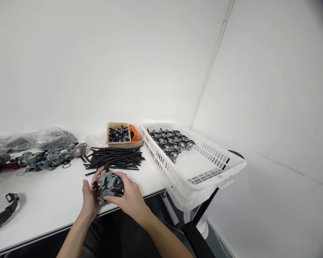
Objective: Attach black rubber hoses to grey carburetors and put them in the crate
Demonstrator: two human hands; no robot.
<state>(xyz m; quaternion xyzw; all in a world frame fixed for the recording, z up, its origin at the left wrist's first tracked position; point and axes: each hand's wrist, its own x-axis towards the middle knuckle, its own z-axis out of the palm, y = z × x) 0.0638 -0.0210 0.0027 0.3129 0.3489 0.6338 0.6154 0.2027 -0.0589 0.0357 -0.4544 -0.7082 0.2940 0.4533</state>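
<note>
While the left hand cradles the carburetor from beneath, the right hand clasps it on top, a nice steady two-handed grip just below the black hoses.

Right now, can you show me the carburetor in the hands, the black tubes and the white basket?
Carburetor (pixel 109 183): head view, on its grey body.
Black tubes (pixel 114 159): head view, on the pile's middle.
White basket (pixel 204 182): head view, on its near wall.
</note>
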